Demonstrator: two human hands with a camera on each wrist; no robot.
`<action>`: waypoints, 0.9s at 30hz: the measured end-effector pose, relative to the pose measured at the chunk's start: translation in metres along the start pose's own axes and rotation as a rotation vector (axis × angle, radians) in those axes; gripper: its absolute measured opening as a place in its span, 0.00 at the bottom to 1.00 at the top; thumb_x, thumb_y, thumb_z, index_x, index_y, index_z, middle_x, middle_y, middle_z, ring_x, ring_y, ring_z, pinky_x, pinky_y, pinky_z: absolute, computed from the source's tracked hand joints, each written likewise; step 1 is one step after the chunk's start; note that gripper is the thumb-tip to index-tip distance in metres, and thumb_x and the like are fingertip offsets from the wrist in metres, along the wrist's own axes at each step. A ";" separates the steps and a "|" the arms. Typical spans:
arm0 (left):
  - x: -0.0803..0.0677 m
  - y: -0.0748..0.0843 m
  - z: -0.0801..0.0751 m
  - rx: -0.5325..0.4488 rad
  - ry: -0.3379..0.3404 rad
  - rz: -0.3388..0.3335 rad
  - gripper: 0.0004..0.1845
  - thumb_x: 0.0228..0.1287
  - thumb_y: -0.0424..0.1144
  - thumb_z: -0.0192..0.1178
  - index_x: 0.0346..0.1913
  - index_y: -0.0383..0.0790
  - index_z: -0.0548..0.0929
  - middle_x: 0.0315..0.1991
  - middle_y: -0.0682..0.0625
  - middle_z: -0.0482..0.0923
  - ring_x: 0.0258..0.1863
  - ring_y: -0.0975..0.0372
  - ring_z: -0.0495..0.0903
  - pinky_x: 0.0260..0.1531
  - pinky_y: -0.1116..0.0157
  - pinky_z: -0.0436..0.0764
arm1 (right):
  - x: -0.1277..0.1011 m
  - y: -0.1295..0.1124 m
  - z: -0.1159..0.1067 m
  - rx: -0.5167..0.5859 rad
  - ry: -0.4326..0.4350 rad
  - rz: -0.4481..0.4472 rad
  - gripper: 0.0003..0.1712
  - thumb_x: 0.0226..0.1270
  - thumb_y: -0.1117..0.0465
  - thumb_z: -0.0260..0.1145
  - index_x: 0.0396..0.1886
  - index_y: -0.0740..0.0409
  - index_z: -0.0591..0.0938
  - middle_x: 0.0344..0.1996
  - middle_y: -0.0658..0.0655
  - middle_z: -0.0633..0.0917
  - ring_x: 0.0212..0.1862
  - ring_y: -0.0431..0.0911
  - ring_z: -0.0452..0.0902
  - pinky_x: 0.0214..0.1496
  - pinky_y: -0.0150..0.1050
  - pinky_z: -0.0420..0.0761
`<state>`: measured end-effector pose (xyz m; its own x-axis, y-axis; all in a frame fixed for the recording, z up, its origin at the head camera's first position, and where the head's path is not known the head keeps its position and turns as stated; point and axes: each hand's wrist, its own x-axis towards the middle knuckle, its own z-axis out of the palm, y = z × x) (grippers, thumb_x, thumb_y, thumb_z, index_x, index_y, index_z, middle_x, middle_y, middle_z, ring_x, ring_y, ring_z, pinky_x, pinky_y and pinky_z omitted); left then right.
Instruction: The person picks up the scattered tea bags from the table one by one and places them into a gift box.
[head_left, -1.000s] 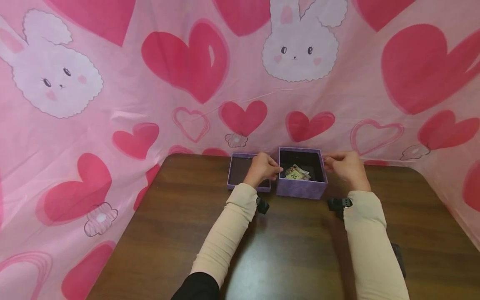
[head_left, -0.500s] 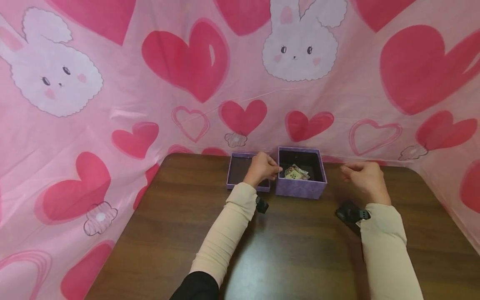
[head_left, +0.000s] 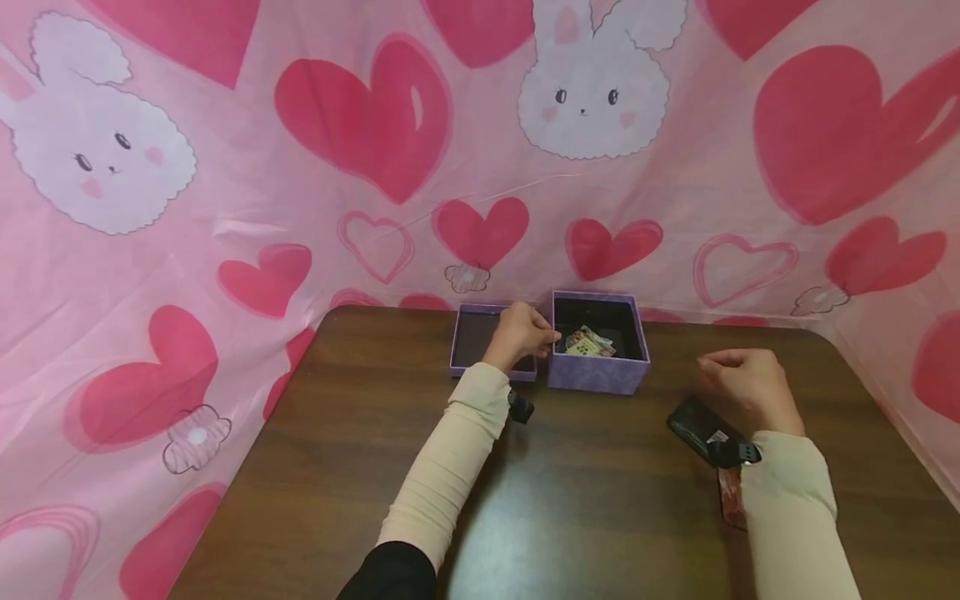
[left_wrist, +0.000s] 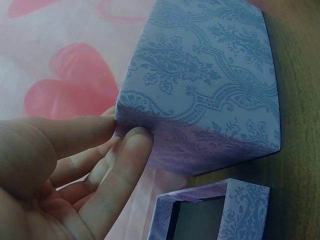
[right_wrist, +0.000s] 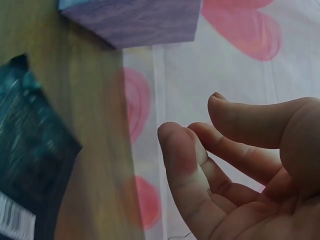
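A purple patterned box [head_left: 597,375] stands without its lid near the table's far edge. Inside lie small printed packets [head_left: 589,342], which look yellowish and clear. My left hand [head_left: 520,335] pinches the box's left rim; in the left wrist view its thumb and forefinger meet at the box's edge. The shallow matching lid [head_left: 492,375] lies inside up, left of the box and partly behind that hand. To the right, my right hand [head_left: 753,385] hovers over the table, fingers loosely bent and holding nothing. Below it lies a shiny black packet [head_left: 697,427], showing a barcode in the right wrist view.
A reddish flat item [head_left: 731,500] lies partly under the right sleeve, just nearer than the black packet. The brown wooden table [head_left: 360,433] ends at a pink cloth [head_left: 337,192] with hearts and rabbits, close behind the box.
My right hand has left the box's right side and moved right and nearer, uncovering the black packet and part of the reddish item. The left hand stays at the rim.
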<state>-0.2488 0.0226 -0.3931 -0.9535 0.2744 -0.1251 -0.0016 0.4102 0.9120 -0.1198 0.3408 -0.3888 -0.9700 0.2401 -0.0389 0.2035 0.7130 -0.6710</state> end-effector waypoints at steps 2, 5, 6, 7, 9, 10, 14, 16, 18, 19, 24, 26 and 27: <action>0.000 -0.001 0.000 -0.008 0.001 0.002 0.05 0.58 0.30 0.74 0.32 0.30 0.91 0.23 0.45 0.84 0.19 0.57 0.85 0.33 0.53 0.88 | -0.004 0.004 0.000 0.000 -0.012 0.015 0.28 0.72 0.46 0.64 0.50 0.69 0.86 0.36 0.59 0.89 0.44 0.54 0.76 0.40 0.41 0.74; 0.001 -0.003 0.000 -0.024 0.004 0.009 0.05 0.58 0.30 0.74 0.32 0.29 0.90 0.23 0.44 0.84 0.19 0.57 0.85 0.33 0.53 0.88 | -0.008 0.012 0.000 -0.001 -0.034 0.047 0.30 0.72 0.44 0.63 0.51 0.69 0.85 0.42 0.63 0.87 0.47 0.58 0.76 0.41 0.43 0.74; 0.001 -0.003 0.000 -0.027 0.006 0.009 0.05 0.57 0.30 0.74 0.31 0.29 0.90 0.23 0.44 0.84 0.19 0.57 0.84 0.33 0.53 0.88 | -0.010 0.015 0.000 0.000 -0.045 0.058 0.30 0.73 0.44 0.63 0.52 0.69 0.85 0.44 0.64 0.87 0.48 0.59 0.76 0.41 0.44 0.74; 0.002 -0.004 -0.001 -0.031 0.006 0.006 0.05 0.57 0.29 0.74 0.31 0.29 0.90 0.23 0.44 0.84 0.19 0.57 0.84 0.33 0.53 0.88 | -0.011 0.018 0.000 0.001 -0.055 0.067 0.31 0.73 0.43 0.63 0.52 0.69 0.85 0.46 0.66 0.86 0.48 0.60 0.75 0.42 0.46 0.75; 0.002 -0.005 -0.001 -0.037 0.003 -0.002 0.05 0.57 0.29 0.74 0.30 0.29 0.90 0.23 0.44 0.84 0.19 0.57 0.84 0.32 0.54 0.88 | -0.014 0.024 0.001 -0.004 -0.075 0.085 0.31 0.73 0.43 0.63 0.53 0.69 0.85 0.48 0.68 0.85 0.49 0.62 0.75 0.42 0.48 0.76; 0.003 -0.006 -0.001 -0.041 -0.001 -0.009 0.04 0.56 0.29 0.74 0.30 0.29 0.90 0.23 0.43 0.84 0.19 0.57 0.84 0.32 0.54 0.88 | -0.015 0.027 0.002 -0.007 -0.085 0.097 0.31 0.72 0.43 0.63 0.53 0.69 0.84 0.48 0.69 0.84 0.49 0.62 0.75 0.43 0.49 0.76; 0.004 -0.006 -0.002 -0.040 -0.013 -0.020 0.04 0.57 0.29 0.74 0.30 0.29 0.90 0.24 0.43 0.84 0.20 0.56 0.85 0.31 0.56 0.89 | -0.020 0.038 0.001 -0.018 -0.111 0.134 0.31 0.70 0.44 0.66 0.51 0.70 0.85 0.45 0.67 0.85 0.48 0.61 0.76 0.41 0.46 0.76; 0.004 -0.006 -0.003 -0.037 -0.014 -0.013 0.04 0.57 0.29 0.74 0.30 0.29 0.90 0.24 0.43 0.84 0.21 0.55 0.85 0.30 0.56 0.89 | -0.022 0.042 0.000 -0.029 -0.117 0.146 0.30 0.69 0.45 0.67 0.50 0.70 0.85 0.42 0.65 0.86 0.46 0.60 0.77 0.39 0.44 0.76; 0.005 -0.005 -0.003 -0.031 -0.011 0.001 0.04 0.57 0.29 0.74 0.29 0.29 0.90 0.24 0.43 0.84 0.21 0.54 0.86 0.30 0.56 0.89 | -0.024 0.045 -0.002 -0.052 -0.119 0.156 0.29 0.68 0.46 0.69 0.48 0.70 0.86 0.40 0.64 0.87 0.45 0.60 0.78 0.38 0.44 0.76; 0.006 -0.004 -0.003 -0.029 -0.009 0.008 0.04 0.56 0.29 0.74 0.29 0.29 0.90 0.23 0.43 0.84 0.21 0.54 0.86 0.30 0.56 0.89 | -0.024 0.046 -0.003 -0.068 -0.122 0.162 0.28 0.67 0.46 0.69 0.47 0.70 0.86 0.39 0.64 0.87 0.44 0.60 0.78 0.38 0.44 0.76; 0.009 -0.003 -0.002 -0.037 -0.016 0.022 0.05 0.56 0.28 0.74 0.29 0.28 0.90 0.23 0.43 0.84 0.20 0.55 0.85 0.32 0.53 0.89 | -0.027 0.052 -0.007 -0.091 -0.142 0.228 0.27 0.62 0.47 0.74 0.43 0.69 0.87 0.40 0.66 0.86 0.46 0.65 0.75 0.40 0.51 0.75; 0.009 -0.003 -0.002 -0.041 -0.021 0.016 0.05 0.56 0.28 0.74 0.30 0.28 0.90 0.24 0.43 0.84 0.19 0.57 0.84 0.33 0.53 0.88 | -0.028 0.054 -0.007 -0.081 -0.156 0.260 0.26 0.59 0.48 0.76 0.42 0.69 0.87 0.39 0.66 0.85 0.47 0.65 0.73 0.41 0.52 0.75; 0.009 -0.004 -0.002 -0.042 -0.024 0.014 0.05 0.56 0.28 0.74 0.30 0.28 0.90 0.24 0.43 0.84 0.19 0.57 0.84 0.34 0.53 0.88 | -0.028 0.056 -0.006 -0.080 -0.164 0.269 0.26 0.58 0.48 0.77 0.40 0.68 0.87 0.38 0.66 0.85 0.46 0.64 0.73 0.40 0.52 0.75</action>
<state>-0.2583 0.0222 -0.3972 -0.9461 0.3006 -0.1208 -0.0013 0.3691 0.9294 -0.0801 0.3780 -0.4205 -0.8871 0.3227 -0.3300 0.4592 0.6894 -0.5603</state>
